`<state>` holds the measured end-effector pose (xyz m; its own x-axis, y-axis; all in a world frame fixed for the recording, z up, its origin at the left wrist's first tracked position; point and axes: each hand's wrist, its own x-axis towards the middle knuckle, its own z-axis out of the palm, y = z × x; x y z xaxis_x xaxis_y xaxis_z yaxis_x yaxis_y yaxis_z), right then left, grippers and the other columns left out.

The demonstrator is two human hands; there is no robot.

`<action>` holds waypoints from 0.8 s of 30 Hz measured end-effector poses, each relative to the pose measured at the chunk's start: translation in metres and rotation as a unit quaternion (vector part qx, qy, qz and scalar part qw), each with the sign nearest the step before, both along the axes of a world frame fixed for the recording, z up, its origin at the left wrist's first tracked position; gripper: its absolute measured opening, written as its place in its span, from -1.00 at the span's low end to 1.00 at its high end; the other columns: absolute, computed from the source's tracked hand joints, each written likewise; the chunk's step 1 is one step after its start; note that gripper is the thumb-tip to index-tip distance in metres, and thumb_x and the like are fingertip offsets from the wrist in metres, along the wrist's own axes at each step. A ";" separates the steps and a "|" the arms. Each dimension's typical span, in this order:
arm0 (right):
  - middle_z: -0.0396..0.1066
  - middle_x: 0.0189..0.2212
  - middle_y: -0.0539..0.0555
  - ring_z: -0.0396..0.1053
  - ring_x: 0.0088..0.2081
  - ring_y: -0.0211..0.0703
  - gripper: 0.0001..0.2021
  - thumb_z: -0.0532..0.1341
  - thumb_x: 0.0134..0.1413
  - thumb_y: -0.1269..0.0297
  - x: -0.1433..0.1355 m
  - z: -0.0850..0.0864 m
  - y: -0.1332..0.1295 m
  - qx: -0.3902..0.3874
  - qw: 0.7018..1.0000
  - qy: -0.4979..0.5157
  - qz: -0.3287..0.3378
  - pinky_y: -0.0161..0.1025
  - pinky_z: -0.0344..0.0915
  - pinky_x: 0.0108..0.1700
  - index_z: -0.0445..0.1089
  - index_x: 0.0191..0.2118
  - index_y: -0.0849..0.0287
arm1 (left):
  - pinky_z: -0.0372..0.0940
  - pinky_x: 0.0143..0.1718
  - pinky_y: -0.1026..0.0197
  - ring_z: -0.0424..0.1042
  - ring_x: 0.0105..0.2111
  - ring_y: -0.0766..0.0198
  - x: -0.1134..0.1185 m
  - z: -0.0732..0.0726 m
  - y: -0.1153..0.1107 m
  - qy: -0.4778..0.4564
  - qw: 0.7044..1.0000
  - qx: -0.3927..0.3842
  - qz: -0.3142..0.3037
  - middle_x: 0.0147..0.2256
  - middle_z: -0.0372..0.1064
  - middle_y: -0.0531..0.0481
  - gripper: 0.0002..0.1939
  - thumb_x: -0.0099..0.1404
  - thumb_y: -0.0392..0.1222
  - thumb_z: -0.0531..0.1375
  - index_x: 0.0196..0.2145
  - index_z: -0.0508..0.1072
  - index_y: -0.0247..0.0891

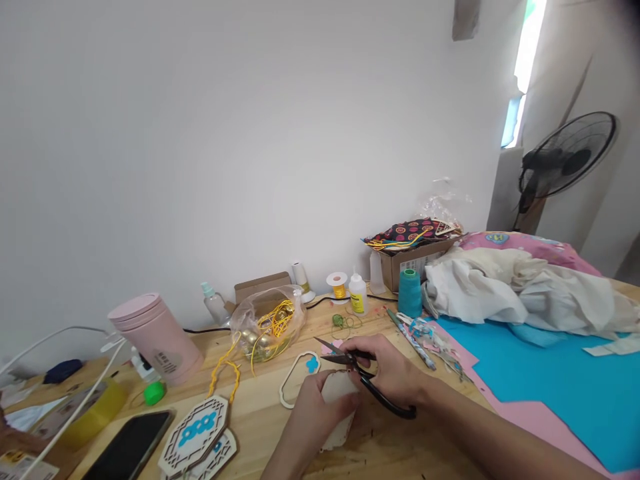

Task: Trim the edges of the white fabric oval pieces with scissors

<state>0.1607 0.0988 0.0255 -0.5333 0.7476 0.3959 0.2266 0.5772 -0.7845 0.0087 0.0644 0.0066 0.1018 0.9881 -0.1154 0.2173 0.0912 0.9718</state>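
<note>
My right hand is closed round the handles of black scissors. Their blades are slightly parted and point left, just above the far end of a pale flat piece. My left hand grips that piece between thumb and fingers, covering part of it. Just beyond my left hand lies a wooden outline frame with a blue flower shape at its upper right. A small pink scrap shows behind the blades. Whether the blades touch the piece I cannot tell.
Stacked octagonal wooden ornaments and a phone lie at left, near a pink tumbler. Behind stand a bag of gold bells, a glue bottle and teal thread. Blue sheet covers the right. Another person's hand shows far left.
</note>
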 end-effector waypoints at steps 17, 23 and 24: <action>0.19 -0.62 -0.10 0.18 -0.56 -0.33 -0.76 0.25 -0.33 0.32 -0.013 -0.010 0.009 -0.195 0.934 0.290 -0.080 -0.36 0.16 -0.49 0.31 -0.38 0.19 | 0.25 -0.61 0.32 0.26 -0.61 0.37 0.007 0.007 0.000 -0.194 0.975 0.038 0.105 -0.61 0.34 0.07 -0.65 -0.24 -0.04 0.35 -0.52 0.40 -0.30; 0.27 -0.54 -0.05 0.22 -0.47 -0.27 -0.81 0.10 -0.22 0.42 -0.017 -0.012 0.002 -0.119 0.977 0.164 -0.067 -0.33 0.19 -0.41 0.33 -0.36 0.20 | 0.30 -0.50 0.26 0.31 -0.54 0.29 0.007 0.003 0.002 -0.117 0.983 0.051 0.134 -0.60 0.37 0.03 -0.66 -0.03 0.03 0.22 -0.48 0.43 -0.35; 0.28 -0.53 -0.04 0.21 -0.48 -0.26 -0.79 0.10 -0.21 0.42 -0.015 -0.011 0.002 -0.094 0.983 0.129 -0.095 -0.32 0.18 -0.42 0.33 -0.33 0.20 | 0.31 -0.50 0.25 0.33 -0.51 0.26 0.006 0.003 0.002 -0.116 0.982 0.048 0.143 -0.56 0.40 0.00 -0.66 -0.04 0.02 0.23 -0.44 0.44 -0.36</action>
<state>0.1455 0.1011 0.0145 -0.2759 0.8971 0.3453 0.0956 0.3830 -0.9188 0.0151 0.0662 0.0095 -0.1681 0.9854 -0.0260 -0.0311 0.0210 0.9993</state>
